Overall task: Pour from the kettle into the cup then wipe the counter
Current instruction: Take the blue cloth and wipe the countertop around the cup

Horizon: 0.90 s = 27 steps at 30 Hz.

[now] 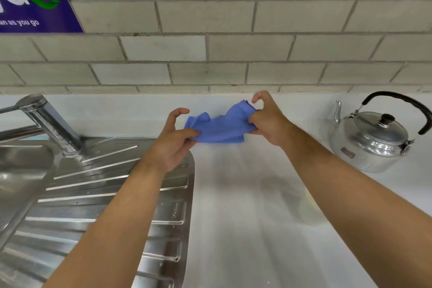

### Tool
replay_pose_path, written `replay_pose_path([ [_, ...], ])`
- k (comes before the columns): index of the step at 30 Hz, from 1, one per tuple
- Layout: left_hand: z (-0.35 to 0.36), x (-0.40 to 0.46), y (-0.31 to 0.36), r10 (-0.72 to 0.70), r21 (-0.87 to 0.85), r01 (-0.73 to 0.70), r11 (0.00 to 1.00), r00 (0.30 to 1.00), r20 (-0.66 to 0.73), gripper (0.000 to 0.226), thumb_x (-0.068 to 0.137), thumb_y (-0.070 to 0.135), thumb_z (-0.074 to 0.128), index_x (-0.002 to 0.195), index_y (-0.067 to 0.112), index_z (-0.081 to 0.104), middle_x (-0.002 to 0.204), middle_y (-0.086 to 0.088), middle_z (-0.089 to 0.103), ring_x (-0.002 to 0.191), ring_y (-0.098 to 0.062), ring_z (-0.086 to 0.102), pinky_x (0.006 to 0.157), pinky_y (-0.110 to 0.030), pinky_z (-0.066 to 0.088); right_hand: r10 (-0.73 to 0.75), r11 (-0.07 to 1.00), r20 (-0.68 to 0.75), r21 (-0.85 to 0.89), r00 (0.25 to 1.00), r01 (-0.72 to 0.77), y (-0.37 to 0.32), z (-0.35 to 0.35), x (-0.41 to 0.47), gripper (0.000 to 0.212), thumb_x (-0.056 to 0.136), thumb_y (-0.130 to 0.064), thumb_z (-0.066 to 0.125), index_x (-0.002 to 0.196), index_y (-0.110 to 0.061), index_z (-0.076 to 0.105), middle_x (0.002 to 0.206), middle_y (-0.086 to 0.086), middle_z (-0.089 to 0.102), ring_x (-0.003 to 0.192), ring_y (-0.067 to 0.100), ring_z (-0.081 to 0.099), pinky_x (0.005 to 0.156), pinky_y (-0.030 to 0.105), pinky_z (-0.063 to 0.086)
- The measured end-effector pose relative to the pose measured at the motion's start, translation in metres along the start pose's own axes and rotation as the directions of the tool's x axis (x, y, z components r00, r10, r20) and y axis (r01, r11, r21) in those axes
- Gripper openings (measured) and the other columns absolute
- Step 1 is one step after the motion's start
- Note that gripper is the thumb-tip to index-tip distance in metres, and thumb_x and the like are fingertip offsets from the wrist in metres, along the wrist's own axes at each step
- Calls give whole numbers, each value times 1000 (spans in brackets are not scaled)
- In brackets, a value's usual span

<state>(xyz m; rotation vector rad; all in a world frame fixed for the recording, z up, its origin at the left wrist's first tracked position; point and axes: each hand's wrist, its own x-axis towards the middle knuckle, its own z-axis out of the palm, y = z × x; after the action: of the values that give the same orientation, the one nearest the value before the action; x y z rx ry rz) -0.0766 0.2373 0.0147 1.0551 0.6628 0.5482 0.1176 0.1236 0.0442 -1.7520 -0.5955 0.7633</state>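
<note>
Now both hands pinch the blue cloth [219, 127] above the far worktop [233, 217], left hand [173, 142] and right hand [268, 121] at opposite ends. Wiping rightward, it might knock the kettle [371, 140] standing nearby.

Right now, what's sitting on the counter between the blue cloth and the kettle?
Nothing rests there: in the head view, only bare white counter separates the blue cloth from the kettle. The right hand gripping the cloth's end crosses above it.
</note>
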Motion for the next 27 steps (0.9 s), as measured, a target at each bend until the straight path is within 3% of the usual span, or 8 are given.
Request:
replay_pose_path([
  [3,5,-43,-3,-31,44,26,999,991,127,48,82,-18,50,101,22,69,98,-8,67,75,-11,67,66,-17,53,-214,973,149,-52,965,224,-10,-20,-53,55,75,22,29,83,-17,66,91,-1,64,84,19,63,66,29,60],
  [6,16,-92,-22,-76,121,60,991,987,139,49,81,-18,52,106,19,72,112,-4,69,89,-9,67,72,-16,53,-243,965,197,-47,950,257,5,-37,-108,69,72,24,29,85,-24,77,104,-6,73,102,14,68,84,32,59],
  [10,38,-162,-59,-94,351,64,934,993,68,55,79,-13,61,115,27,68,79,2,74,62,-6,64,61,-11,49,-282,954,118,-70,952,291,57,-63,-187,43,84,11,55,92,-25,77,105,-6,74,101,6,68,87,21,52],
  [14,65,-214,-105,-79,541,34,840,995,60,59,76,-13,62,113,32,68,126,7,59,88,-15,69,73,-20,53,-233,959,125,-136,964,250,117,-90,-256,38,83,6,63,88,-30,72,103,-9,69,92,2,65,77,8,44],
  [18,90,-229,-145,-48,735,-63,675,991,129,55,79,-4,63,123,29,61,123,9,52,82,-7,63,68,-9,47,-184,878,132,-424,974,223,161,-127,-283,36,82,0,64,88,-35,67,98,-6,62,90,6,59,73,4,38],
  [20,97,-229,-161,-52,843,-92,531,989,140,56,81,3,63,131,27,54,118,6,48,86,-10,56,68,-3,41,-203,719,125,-654,971,234,176,-142,-289,29,82,-13,68,97,-38,68,105,-2,53,98,17,53,78,9,35],
  [24,98,-234,-173,13,925,-113,363,993,116,55,83,10,62,134,27,51,114,0,42,96,-15,49,81,-8,40,-483,393,428,-673,763,627,175,-130,-289,31,87,-25,63,116,-35,70,137,7,52,123,27,50,96,37,42],
  [27,88,-242,-174,154,979,-94,183,986,66,54,83,27,65,134,34,49,133,-2,37,118,-24,42,100,-34,38,-303,265,741,-538,599,800,180,-100,-271,43,101,-37,44,143,-44,45,161,-11,28,151,21,18,114,36,24],
])
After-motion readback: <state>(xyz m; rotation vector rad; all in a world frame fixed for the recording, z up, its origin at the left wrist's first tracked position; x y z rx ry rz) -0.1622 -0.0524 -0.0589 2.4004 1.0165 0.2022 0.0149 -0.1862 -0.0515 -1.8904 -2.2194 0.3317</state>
